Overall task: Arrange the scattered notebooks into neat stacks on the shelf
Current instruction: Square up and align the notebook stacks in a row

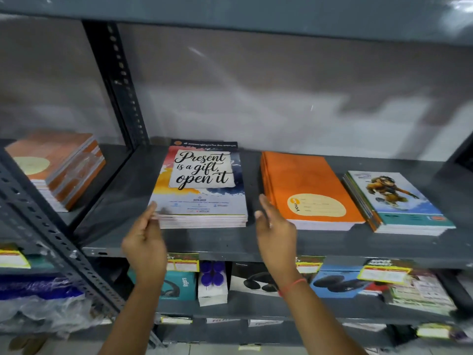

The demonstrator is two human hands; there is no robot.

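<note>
Centre of the grey metal shelf [128, 201], a squared-up stack of notebooks [202, 190] lies flat, its glossy top cover lettered "Present is a gift, open it" over watercolour splashes, page edges lined up pale along the near side. The left hand [144, 242] is at its near-left corner, fingertips touching the edge of the pile, fingers loosely curled and gripping nothing. The right hand [275, 234] hovers in the gap just right of that stack, fingers straight and together, palm facing left, holding nothing; a red thread [291, 285] circles that wrist. Just beside it to the right sits a flat orange stack [307, 185] with a cream oval label, matte covers, edges slightly fanned on the left. Further right, a smaller stack [394, 201] shows a cartoon figure on blue and teal. Far left, beyond the perforated steel upright [120, 80], another orange pile [58, 167] rests in the neighbouring bay. Below, boxed headphones [335, 280] and yellow price tags [183, 262] line the lower shelf.
</note>
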